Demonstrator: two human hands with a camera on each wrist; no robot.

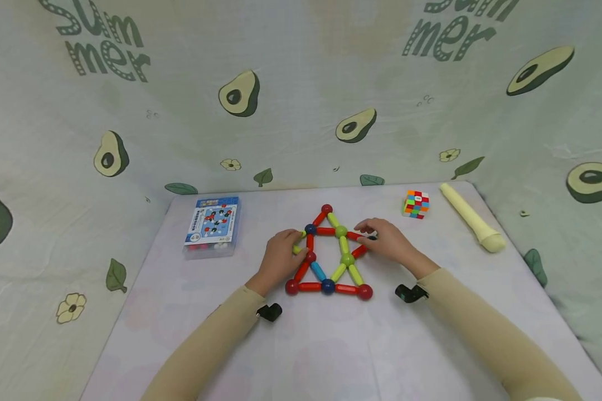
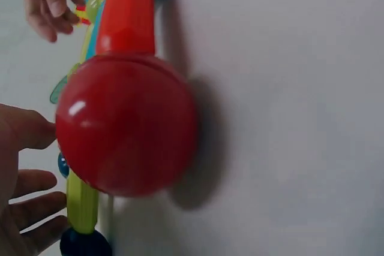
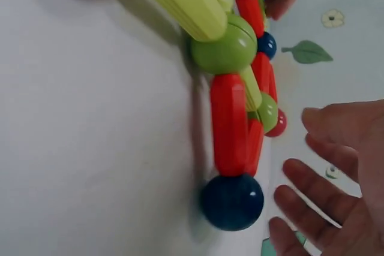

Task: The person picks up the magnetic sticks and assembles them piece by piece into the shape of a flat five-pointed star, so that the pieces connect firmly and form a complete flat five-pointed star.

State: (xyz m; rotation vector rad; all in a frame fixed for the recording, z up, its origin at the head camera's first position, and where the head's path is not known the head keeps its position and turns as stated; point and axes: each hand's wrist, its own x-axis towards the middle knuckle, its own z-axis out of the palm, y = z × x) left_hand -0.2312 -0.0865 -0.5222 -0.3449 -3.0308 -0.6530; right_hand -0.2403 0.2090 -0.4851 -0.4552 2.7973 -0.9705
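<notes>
A flat stick-and-ball building-toy figure lies on the table, with red sticks [image 1: 309, 287], yellow-green sticks [image 1: 344, 245], a light blue stick [image 1: 318, 271] and coloured balls [image 1: 328, 286]. My left hand [image 1: 280, 257] is at its left side, thumb near a red ball [image 1: 311, 257], partly covering yellow-green sticks. In the left wrist view those fingers are extended beside a yellow-green stick [image 2: 82, 203]. At the figure's right corner, my right hand [image 1: 385, 239] is beside a dark blue ball [image 3: 233, 202]. Its fingers are loosely bent and apart from that ball in the right wrist view.
A clear-sided box [image 1: 212, 227] with a blue-and-white picture label stands at the back left. Toward the back right are a puzzle cube [image 1: 416, 204] and a long pale yellow club-shaped thing [image 1: 469, 216]. A printed cloth [image 1: 291, 150] hangs behind the table.
</notes>
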